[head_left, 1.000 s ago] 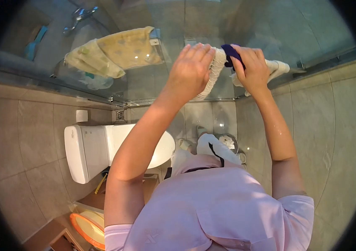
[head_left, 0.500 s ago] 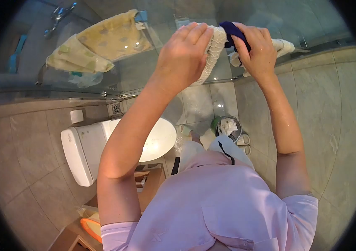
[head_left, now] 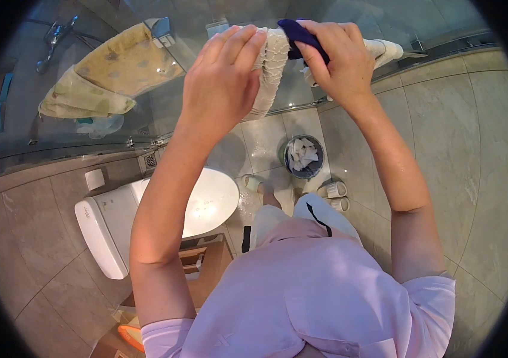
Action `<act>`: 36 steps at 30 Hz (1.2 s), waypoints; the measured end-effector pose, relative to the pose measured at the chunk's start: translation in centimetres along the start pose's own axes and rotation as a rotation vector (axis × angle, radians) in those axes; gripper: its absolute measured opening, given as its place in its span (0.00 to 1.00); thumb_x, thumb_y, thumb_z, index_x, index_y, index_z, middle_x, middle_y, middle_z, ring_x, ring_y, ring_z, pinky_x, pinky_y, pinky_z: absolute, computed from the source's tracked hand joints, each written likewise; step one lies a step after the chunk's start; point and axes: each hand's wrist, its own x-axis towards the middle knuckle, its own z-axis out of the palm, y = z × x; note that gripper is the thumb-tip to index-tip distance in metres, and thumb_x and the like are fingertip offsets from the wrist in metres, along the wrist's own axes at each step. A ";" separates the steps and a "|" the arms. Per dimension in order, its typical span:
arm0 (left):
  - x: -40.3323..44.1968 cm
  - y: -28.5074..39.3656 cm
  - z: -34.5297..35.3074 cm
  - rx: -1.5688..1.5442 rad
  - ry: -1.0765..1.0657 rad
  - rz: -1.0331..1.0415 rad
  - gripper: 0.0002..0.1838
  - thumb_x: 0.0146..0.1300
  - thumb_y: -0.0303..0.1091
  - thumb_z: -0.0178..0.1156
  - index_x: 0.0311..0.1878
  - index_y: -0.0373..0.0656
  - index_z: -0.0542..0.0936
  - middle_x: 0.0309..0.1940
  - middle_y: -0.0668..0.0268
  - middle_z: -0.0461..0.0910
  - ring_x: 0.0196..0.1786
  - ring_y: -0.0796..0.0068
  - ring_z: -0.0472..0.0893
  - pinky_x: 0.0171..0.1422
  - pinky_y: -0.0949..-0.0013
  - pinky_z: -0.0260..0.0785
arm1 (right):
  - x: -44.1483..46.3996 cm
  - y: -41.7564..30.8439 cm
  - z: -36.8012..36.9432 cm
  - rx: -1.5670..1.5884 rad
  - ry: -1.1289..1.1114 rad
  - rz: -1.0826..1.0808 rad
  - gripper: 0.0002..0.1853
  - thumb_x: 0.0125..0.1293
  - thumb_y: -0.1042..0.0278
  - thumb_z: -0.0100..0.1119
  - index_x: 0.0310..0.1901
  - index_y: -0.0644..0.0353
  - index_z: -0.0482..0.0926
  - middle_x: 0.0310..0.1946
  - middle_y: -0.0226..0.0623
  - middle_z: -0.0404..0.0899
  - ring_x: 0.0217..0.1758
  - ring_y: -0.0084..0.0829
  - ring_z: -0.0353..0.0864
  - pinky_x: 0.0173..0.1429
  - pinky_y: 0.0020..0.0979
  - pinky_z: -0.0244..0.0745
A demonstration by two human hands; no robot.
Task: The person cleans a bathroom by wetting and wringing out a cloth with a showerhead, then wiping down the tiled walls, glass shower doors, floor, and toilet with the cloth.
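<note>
My left hand point(head_left: 221, 83) has its fingers folded over a white, ribbed knit cloth point(head_left: 274, 56) that hangs down at the glass panel. A dark purple cloth point(head_left: 303, 37) lies directly right of the knit one. My right hand point(head_left: 340, 65) grips that dark cloth, its thumb underneath and its fingers on top. Beyond the right hand, a white cloth point(head_left: 387, 52) hangs along the same glass. What supports the cloths behind my hands is mostly hidden.
A yellow patterned towel point(head_left: 125, 62) hangs at the left of the glass, near a chrome tap point(head_left: 57, 36). Below stand a white toilet point(head_left: 221, 194), a waste bin point(head_left: 318, 169) with crumpled white paper and a pair of white slippers point(head_left: 336, 190). A wooden cabinet point(head_left: 215, 262) is at lower left.
The view has shifted, so hands and cloths appear farther left and the bin shows more fully. Both hands keep their hold on the cloths.
</note>
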 end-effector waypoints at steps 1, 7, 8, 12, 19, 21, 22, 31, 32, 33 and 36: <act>0.0 0.1 -0.1 0.012 -0.003 -0.010 0.27 0.51 0.30 0.64 0.57 0.47 0.73 0.54 0.65 0.75 0.57 0.60 0.74 0.58 0.62 0.69 | 0.0 -0.1 0.1 0.000 0.009 -0.002 0.13 0.53 0.58 0.64 0.41 0.46 0.81 0.32 0.22 0.79 0.38 0.30 0.76 0.34 0.29 0.74; 0.2 0.9 -0.7 0.106 -0.026 -0.106 0.24 0.51 0.34 0.67 0.54 0.46 0.75 0.52 0.65 0.76 0.56 0.60 0.74 0.57 0.63 0.69 | -0.3 -0.3 1.0 0.160 0.047 -0.026 0.13 0.51 0.58 0.65 0.41 0.45 0.81 0.34 0.21 0.80 0.38 0.31 0.75 0.36 0.30 0.74; 0.2 1.2 -0.9 0.123 -0.030 -0.121 0.24 0.51 0.34 0.67 0.53 0.46 0.75 0.52 0.65 0.76 0.56 0.60 0.74 0.57 0.63 0.69 | -0.4 -0.1 0.8 0.206 0.053 -0.028 0.13 0.51 0.59 0.65 0.41 0.45 0.81 0.35 0.22 0.80 0.38 0.32 0.75 0.36 0.30 0.74; -0.1 1.7 -1.6 0.114 -0.044 -0.164 0.25 0.50 0.34 0.67 0.54 0.45 0.75 0.54 0.63 0.76 0.56 0.60 0.74 0.58 0.63 0.68 | -2.3 1.4 -2.6 0.887 -0.055 0.410 0.11 0.59 0.61 0.63 0.43 0.53 0.81 0.38 0.31 0.81 0.44 0.27 0.78 0.46 0.30 0.75; -0.4 1.4 -0.8 0.169 -0.046 -0.134 0.26 0.49 0.36 0.66 0.53 0.45 0.75 0.54 0.61 0.76 0.58 0.57 0.73 0.61 0.60 0.66 | -15.8 13.7 -10.8 1.771 0.309 1.359 0.19 0.70 0.62 0.47 0.57 0.64 0.69 0.45 0.39 0.78 0.42 0.33 0.81 0.46 0.33 0.76; 0.1 1.7 -0.3 0.184 -0.029 -0.142 0.25 0.49 0.37 0.67 0.53 0.45 0.76 0.53 0.60 0.76 0.57 0.57 0.73 0.61 0.60 0.66 | -17.8 14.8 -10.0 1.178 0.442 1.244 0.18 0.69 0.61 0.43 0.53 0.65 0.72 0.42 0.38 0.78 0.35 0.34 0.80 0.43 0.33 0.75; 0.3 1.9 0.0 0.195 -0.015 -0.147 0.24 0.50 0.38 0.67 0.52 0.44 0.76 0.53 0.60 0.77 0.57 0.57 0.74 0.60 0.61 0.67 | -19.3 15.7 -9.7 1.284 0.433 1.237 0.18 0.70 0.61 0.42 0.53 0.65 0.73 0.43 0.39 0.78 0.37 0.35 0.80 0.44 0.34 0.75; 1.7 2.3 3.1 0.201 0.067 -0.241 0.19 0.53 0.38 0.68 0.48 0.44 0.80 0.47 0.63 0.80 0.51 0.64 0.78 0.55 0.67 0.70 | -26.7 24.9 -5.7 1.759 0.647 1.571 0.20 0.71 0.59 0.40 0.56 0.64 0.71 0.56 0.43 0.74 0.60 0.42 0.72 0.64 0.44 0.67; 1.9 2.3 3.5 0.202 0.090 -0.228 0.19 0.51 0.38 0.68 0.47 0.45 0.80 0.46 0.64 0.80 0.51 0.63 0.78 0.55 0.66 0.70 | -25.3 24.6 -4.4 1.517 0.742 1.700 0.20 0.71 0.58 0.40 0.56 0.62 0.72 0.56 0.43 0.74 0.61 0.42 0.71 0.65 0.45 0.66; 1.9 2.5 3.8 0.204 0.115 -0.214 0.18 0.50 0.38 0.68 0.45 0.45 0.80 0.46 0.64 0.81 0.50 0.61 0.78 0.54 0.65 0.70 | -25.0 25.3 -3.2 1.613 0.727 1.624 0.20 0.71 0.59 0.40 0.56 0.62 0.71 0.57 0.43 0.73 0.62 0.42 0.70 0.66 0.46 0.65; 2.0 3.4 4.2 0.195 0.069 -0.267 0.20 0.55 0.33 0.66 0.52 0.43 0.78 0.50 0.62 0.79 0.55 0.65 0.77 0.59 0.67 0.67 | -23.5 25.9 1.4 1.756 0.695 1.468 0.19 0.71 0.62 0.39 0.57 0.62 0.70 0.59 0.43 0.70 0.64 0.43 0.67 0.68 0.49 0.61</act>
